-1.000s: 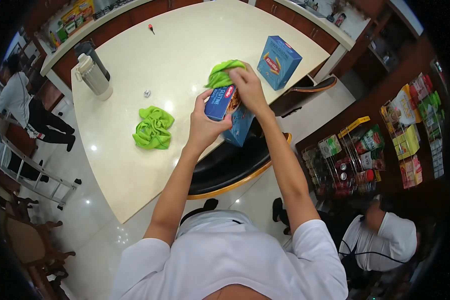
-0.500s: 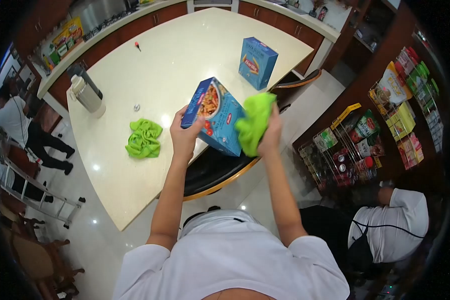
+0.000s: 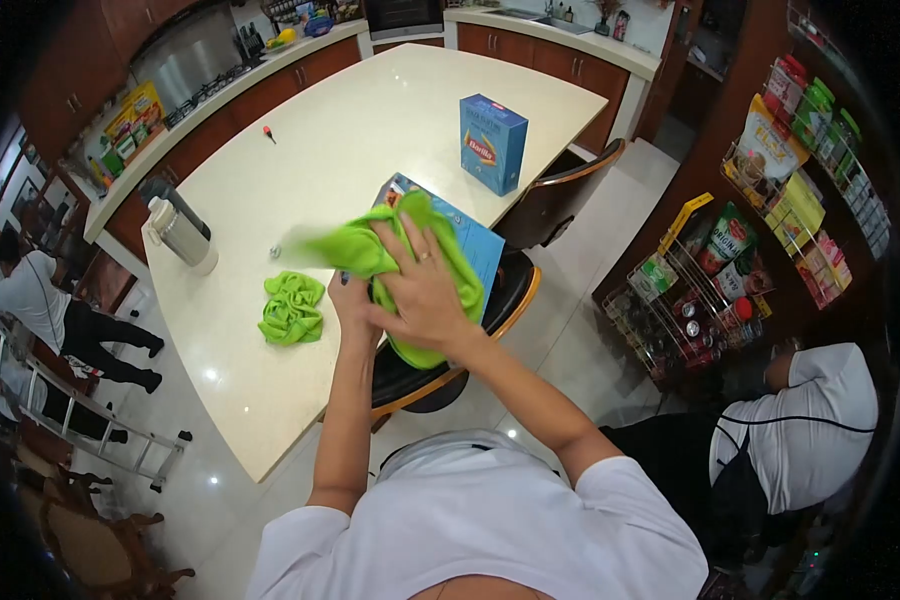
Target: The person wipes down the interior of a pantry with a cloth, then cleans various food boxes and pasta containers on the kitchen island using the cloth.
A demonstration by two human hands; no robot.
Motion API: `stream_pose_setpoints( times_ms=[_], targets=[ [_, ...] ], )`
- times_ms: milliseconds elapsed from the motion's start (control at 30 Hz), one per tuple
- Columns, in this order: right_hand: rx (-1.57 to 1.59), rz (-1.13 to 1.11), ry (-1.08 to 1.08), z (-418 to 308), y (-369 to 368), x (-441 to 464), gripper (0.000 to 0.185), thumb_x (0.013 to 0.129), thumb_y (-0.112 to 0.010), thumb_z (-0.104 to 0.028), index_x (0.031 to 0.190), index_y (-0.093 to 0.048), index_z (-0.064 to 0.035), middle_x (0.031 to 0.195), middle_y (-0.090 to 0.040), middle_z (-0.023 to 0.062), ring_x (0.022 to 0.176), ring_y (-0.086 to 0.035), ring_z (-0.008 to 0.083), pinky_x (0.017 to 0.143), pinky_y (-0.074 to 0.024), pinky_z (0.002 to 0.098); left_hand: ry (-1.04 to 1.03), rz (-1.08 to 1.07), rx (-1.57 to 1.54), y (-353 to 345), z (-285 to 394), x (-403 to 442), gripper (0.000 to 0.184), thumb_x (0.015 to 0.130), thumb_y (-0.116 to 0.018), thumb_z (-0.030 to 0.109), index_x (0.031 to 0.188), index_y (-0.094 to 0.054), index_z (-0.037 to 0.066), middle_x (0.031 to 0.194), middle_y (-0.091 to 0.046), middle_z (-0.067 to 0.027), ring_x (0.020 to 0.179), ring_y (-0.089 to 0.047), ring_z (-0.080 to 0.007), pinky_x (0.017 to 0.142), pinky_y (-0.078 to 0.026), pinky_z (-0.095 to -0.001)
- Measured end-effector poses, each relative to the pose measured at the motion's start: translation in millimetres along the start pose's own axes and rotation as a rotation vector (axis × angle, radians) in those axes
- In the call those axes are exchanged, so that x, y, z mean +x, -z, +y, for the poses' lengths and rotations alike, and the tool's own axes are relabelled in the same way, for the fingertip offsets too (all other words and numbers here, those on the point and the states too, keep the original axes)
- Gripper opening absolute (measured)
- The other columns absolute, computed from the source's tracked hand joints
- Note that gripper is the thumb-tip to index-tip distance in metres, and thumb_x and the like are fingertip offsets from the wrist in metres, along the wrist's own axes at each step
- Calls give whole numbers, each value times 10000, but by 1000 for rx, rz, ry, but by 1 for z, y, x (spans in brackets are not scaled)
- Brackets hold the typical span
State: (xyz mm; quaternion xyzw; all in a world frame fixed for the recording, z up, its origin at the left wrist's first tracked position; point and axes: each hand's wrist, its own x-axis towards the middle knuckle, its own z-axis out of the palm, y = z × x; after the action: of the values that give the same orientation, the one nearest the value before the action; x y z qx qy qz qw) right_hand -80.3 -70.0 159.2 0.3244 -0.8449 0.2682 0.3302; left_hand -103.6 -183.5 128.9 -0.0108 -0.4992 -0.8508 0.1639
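Pressing a green cloth (image 3: 458, 275) onto a blue box (image 3: 482, 250) with my right hand (image 3: 422, 292), fingers laid over it and slightly apart. Left hand (image 3: 354, 308) is right by the box's near left side, but its fingers are mostly hidden, so can't tell how they sit. The box is tilted over the table's near right edge, above a black chair (image 3: 520, 288); the cloth's left end is a blur. Left of that, a second cloth (image 3: 292, 308) lies bunched up on the table (image 3: 270, 400). Further off on the left there's a flask (image 3: 182, 238) beside a dark bottle (image 3: 166, 194), and a second box (image 3: 493, 145) stands upright far right. Past the table is the counter (image 3: 545, 32).
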Motion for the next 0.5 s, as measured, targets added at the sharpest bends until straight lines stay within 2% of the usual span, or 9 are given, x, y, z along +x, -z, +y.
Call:
stream_pose_setpoints(
  times_ms=[67, 133, 200, 267, 300, 333, 400, 433, 500],
  targets=[
    [41, 2, -64, 20, 5, 16, 451, 798, -572, -409, 969, -591, 8, 1285, -434, 199, 1301, -236, 396, 1041, -231, 495, -22, -12, 8, 6, 6, 2, 416, 854, -515, 245, 1166, -504, -29, 1084, -583, -114, 919, -596, -144, 764, -505, -269],
    [-188, 96, -241, 74, 1, 11, 454, 863, -509, -391, 1071, -559, 10, 1252, -480, 176, 1222, -377, 360, 946, -370, 479, 85, -57, -80, 28, 14, 10, 396, 815, -561, 185, 1132, -517, -49, 1054, -590, -84, 939, -590, -161, 794, -507, -335],
    [954, 79, -797, 111, 6, -12, 544, 910, -414, -447, 1163, -503, 26, 1255, -488, 174, 1101, -517, 285, 867, -451, 455, 51, -46, -83, 22, 31, 9, 431, 817, -519, 270, 1138, -512, -17, 1064, -593, -71, 927, -607, -184, 768, -528, -358],
    [1936, 192, -820, 50, 22, -8, 576, 937, -344, -460, 1322, -356, -31, 1233, -514, 116, 993, -583, 226, 805, -501, 408, 140, 14, -355, 6, 39, 8, 497, 811, -498, 366, 1172, -491, 25, 1075, -595, -83, 926, -612, -195, 775, -524, -363],
    [1594, 251, -937, 39, -4, -34, 549, 947, -312, -452, 1364, -330, -94, 1263, -488, 121, 1073, -542, 243, 915, -448, 392, 187, 36, -370, 2, 29, 11, 541, 801, -488, 414, 1207, -467, 57, 1111, -581, -98, 948, -598, -203, 792, -507, -364],
    [2462, 515, -512, 50, -68, -52, 518, 954, -320, -422, 1380, -310, -127, 1277, -469, 114, 1130, -499, 238, 980, -394, 378, 180, 32, -374, -6, 28, 13, 541, 801, -488, 414, 1207, -467, 57, 1111, -581, -98, 948, -598, -203, 792, -507, -364],
    [1892, 652, -684, 14, -73, -64, 514, 955, -312, -424, 1376, -318, -129, 1307, -439, 121, 1168, -460, 226, 1004, -363, 364, 342, 45, -549, -16, 28, 10, 531, 800, -472, 416, 1195, -474, 61, 1118, -574, -109, 934, -594, -207, 775, -505, -352],
    [1905, 653, -682, 12, -61, -62, 514, 955, -312, -424, 1376, -318, -129, 1307, -439, 121, 1168, -460, 226, 1004, -363, 364, 333, 18, -524, -23, 37, 3, 556, 797, -454, 428, 1192, -471, 38, 1091, -575, -136, 885, -599, -220, 753, -507, -336],
    [1109, 405, -443, 19, -20, -62, 517, 963, -321, -406, 1376, -310, -95, 1290, -448, 115, 1158, -463, 214, 994, -369, 339, 308, -60, -471, -7, 24, 11, 568, 797, -446, 432, 1191, -469, 22, 1079, -576, -145, 875, -600, -223, 747, -507, -332]
  ],
)
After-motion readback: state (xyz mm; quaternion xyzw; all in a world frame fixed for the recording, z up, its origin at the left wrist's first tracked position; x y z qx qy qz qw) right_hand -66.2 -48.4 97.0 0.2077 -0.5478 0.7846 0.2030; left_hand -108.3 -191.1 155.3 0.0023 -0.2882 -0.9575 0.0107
